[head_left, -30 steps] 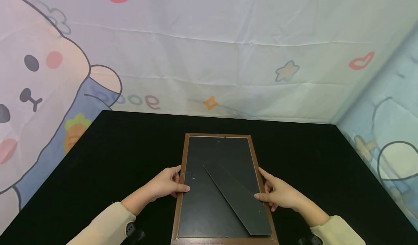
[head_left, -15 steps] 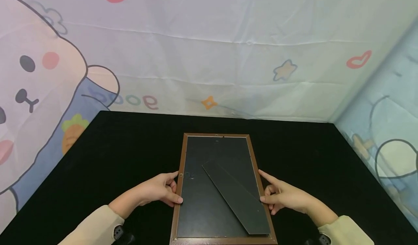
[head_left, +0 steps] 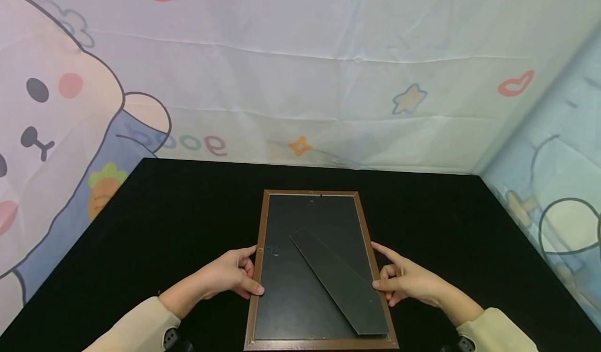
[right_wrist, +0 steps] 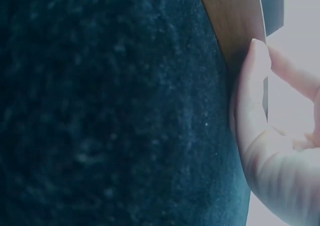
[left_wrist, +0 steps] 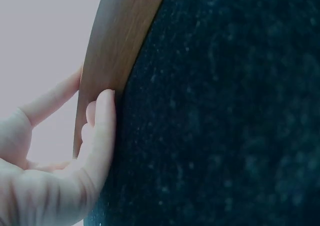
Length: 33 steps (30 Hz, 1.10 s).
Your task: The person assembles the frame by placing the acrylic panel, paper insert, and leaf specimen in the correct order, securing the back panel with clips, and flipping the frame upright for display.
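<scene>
1. L hand [head_left: 230, 274]: fingers pinch L side rail of the brown wooden rectangular picture frame [head_left: 321, 345]; thumb tip on upper face of rail, index stretched to outer edge farther up, others bent below.
2. R hand [head_left: 407, 283]: same type of grip on R rail, roughly opp. L; thumb on rail, index reaching fwd along outer edge, rest curled.
3. Frame: btwn both hands, near-centre of black cloth-like worktop [head_left: 197, 206], back side up, long axis away from person. Can't tell if slightly lifted.
4. Frame back: flat dark-grey backing board [head_left: 296, 310] set inside rails, small marks nr L edge.
5. Dark-grey tapered stand flap [head_left: 340, 284] on board, slanted, wide end at lower R corner.
6. Cream sleeves [head_left: 138, 326] on both arms, w/ small dark device [head_left: 170, 337] at L cuff.
7. Bkgd: pale printed fabric backdrop [head_left: 281, 70] behind worktop, cartoon bear on L, hearts, star.
</scene>
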{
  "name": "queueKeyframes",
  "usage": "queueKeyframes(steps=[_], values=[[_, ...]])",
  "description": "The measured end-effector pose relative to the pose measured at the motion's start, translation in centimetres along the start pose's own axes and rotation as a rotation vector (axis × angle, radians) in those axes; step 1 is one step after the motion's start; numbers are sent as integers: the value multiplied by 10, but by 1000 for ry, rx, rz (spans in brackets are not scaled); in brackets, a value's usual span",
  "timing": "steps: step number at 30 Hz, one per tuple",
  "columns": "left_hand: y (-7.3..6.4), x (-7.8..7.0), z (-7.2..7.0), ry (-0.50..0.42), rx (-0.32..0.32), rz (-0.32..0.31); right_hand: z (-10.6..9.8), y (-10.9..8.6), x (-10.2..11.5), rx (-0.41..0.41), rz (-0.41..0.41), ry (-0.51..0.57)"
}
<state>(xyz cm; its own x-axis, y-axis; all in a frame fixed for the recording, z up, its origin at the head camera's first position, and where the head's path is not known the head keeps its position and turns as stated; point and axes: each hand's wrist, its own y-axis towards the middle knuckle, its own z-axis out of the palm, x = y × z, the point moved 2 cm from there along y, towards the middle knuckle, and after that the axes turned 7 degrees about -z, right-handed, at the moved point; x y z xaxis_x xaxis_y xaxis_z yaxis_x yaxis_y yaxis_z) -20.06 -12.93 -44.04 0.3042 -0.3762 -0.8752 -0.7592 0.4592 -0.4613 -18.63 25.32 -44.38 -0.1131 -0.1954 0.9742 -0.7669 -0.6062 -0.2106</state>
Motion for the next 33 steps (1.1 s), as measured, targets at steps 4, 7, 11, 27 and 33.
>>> queueKeyframes(steps=[4,7,11,27,33], values=[[0,0,1,-3,-34,-12,0,1,-1,-1,-9,15],[0,-1,1,-4,-49,-20,0,1,-1,-3,-13,27],[0,-4,2,2,-57,-27,1,1,0,-5,-3,29],[1,-4,3,36,-69,-47,3,3,1,-21,52,44],[3,-6,2,52,-76,-49,2,4,3,-42,62,34]])
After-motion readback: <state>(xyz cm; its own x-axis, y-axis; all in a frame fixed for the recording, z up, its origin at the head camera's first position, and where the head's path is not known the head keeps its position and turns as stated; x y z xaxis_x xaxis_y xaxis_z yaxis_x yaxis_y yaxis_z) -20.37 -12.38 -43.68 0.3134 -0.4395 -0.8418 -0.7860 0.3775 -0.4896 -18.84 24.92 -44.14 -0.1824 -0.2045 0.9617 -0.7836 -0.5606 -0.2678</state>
